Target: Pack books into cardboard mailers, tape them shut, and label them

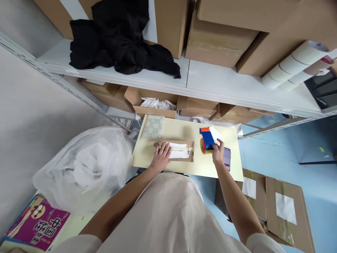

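On the pale yellow tabletop lies a small brown cardboard parcel with a white label and clear tape on its top. My left hand rests on the parcel's left end, fingers stretched out. At the right, my right hand pinches a flat, card-like piece in blue and orange with a white part; its exact kind is unclear. Partly behind that piece shows a round yellow-rimmed item, perhaps a tape roll. Beside my right wrist lies a phone with its screen lit.
A patterned translucent sheet lies at the table's back left. Behind stands a metal shelf with cartons, black cloth and white rolls. A bulky clear plastic bag is at left; taped cartons stand at lower right.
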`<state>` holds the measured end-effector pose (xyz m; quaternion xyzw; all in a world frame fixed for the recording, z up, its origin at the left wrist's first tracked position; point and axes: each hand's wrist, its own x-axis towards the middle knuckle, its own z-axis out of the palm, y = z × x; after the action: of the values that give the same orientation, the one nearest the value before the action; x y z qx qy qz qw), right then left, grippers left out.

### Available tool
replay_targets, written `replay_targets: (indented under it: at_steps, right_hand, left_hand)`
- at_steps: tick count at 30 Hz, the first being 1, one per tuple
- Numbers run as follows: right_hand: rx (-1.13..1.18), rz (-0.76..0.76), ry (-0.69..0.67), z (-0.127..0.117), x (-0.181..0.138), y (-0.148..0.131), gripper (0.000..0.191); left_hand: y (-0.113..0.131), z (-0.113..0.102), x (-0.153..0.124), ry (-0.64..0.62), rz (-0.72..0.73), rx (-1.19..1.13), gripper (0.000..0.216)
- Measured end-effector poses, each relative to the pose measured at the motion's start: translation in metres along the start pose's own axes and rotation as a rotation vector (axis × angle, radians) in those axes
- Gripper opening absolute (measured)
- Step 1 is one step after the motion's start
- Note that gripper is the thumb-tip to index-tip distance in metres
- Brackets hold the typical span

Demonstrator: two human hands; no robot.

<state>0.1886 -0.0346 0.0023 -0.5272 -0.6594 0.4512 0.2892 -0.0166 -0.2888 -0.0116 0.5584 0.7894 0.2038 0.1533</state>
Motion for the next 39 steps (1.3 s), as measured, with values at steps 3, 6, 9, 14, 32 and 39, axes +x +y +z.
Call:
replay_targets:
  at_steps: [3,6,9,14,32,39]
  right_hand:
    - [0.181,-0.104,0.08,-0.013,-0.005,-0.039,0.034]
    - [0.244,-0.108,-0.194,-0.006,-0.013,-0.075,0.038]
    - [0.227,-0.064,-0.542,0.01,-0.019,-0.092,0.047]
    - [0.141,-0.068,-0.741,0.031,-0.016,-0.088,0.049]
    - [0.104,-0.124,-0.741,0.027,-0.003,-0.088,0.041]
    - [0.177,-0.097,-0.726,0.021,-0.005,-0.096,0.042]
  left_hand:
    - [-0.001,0.002,0.0,-0.002,0.015,-0.018,0.08]
    - [0.0,0.004,0.0,-0.007,0.041,-0.037,0.079]
    - [0.002,0.005,0.0,-0.018,0.059,-0.075,0.076]
    - [0.004,-0.003,0.002,-0.039,0.066,-0.084,0.076]
    - [0.018,-0.038,0.056,-0.234,-0.752,-1.583,0.038]
    - [0.024,-0.049,0.056,-0.27,-0.68,-1.659,0.028]
